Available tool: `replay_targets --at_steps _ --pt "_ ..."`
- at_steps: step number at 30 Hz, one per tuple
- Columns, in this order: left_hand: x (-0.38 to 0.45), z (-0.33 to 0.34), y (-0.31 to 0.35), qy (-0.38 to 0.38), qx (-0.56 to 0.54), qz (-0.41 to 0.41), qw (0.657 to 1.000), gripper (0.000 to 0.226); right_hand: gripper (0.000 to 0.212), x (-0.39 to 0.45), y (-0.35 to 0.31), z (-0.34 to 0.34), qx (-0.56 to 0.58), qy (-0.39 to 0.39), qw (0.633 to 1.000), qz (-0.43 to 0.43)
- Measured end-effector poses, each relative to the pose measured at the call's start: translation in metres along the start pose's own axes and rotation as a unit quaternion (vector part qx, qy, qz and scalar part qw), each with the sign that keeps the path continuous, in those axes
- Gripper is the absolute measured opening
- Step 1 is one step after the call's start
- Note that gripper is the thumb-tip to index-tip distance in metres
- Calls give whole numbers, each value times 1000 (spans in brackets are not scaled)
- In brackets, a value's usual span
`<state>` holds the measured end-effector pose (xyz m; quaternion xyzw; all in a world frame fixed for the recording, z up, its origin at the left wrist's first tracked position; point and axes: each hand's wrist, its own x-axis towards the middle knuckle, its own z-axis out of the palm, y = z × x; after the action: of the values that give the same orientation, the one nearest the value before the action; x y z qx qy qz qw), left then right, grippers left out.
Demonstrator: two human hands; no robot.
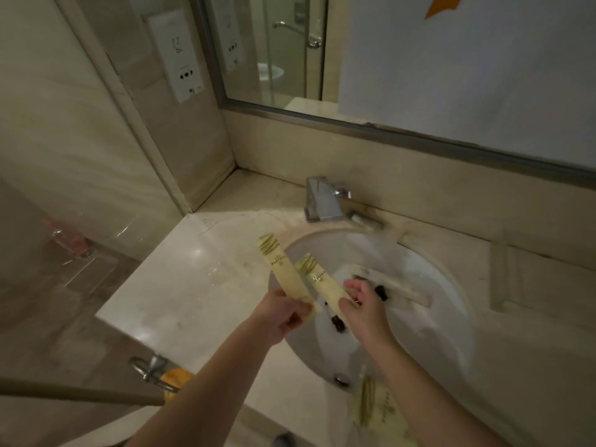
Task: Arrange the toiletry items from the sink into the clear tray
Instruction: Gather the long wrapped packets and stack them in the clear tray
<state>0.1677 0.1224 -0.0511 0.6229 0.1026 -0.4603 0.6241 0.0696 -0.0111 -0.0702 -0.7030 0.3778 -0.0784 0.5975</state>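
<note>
My left hand (283, 317) grips one long cream toiletry packet with green stripes (280, 262) by its lower end, above the left rim of the white sink (429, 285). Beside it, my right hand (362, 306) pinches a second, matching packet (319, 279) over the basin. More toiletry items lie in the basin: a pale long packet (396, 285) and small dark pieces (338, 322). Another cream packet (374, 404) lies on the counter at the sink's near rim. A clear tray (213, 246) stands on the counter to the left, hard to make out.
A chrome faucet (325, 200) stands behind the basin. The marble counter (180, 301) runs left to a glass partition. A mirror (451, 75) covers the wall behind. At the lower left are a door handle (151, 369) and a yellow object.
</note>
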Motion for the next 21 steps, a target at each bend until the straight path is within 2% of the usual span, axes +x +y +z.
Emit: replay_targets --at_steps 3,7,10,13,15,17,21 --pt "-23 29 -23 -19 -4 8 1000 29 31 -17 8 -33 8 -19 1000 19" --pt "-43 63 -45 -77 24 18 997 33 20 -37 21 -74 10 -55 997 52" --pt "-51 88 -62 -82 25 14 996 39 7 -51 28 -97 51 -60 995 64" --pt "-61 110 -80 -88 44 30 995 35 11 -59 34 -110 82 -52 992 86" --pt "-65 123 -94 -74 60 36 995 42 11 -65 37 -116 92 -65 988 110" --pt "-70 134 -107 -46 97 48 993 51 12 -71 42 -122 79 -82 986 119" --pt "-81 148 -125 -31 235 89 967 49 10 -83 53 -140 52 -98 989 102"
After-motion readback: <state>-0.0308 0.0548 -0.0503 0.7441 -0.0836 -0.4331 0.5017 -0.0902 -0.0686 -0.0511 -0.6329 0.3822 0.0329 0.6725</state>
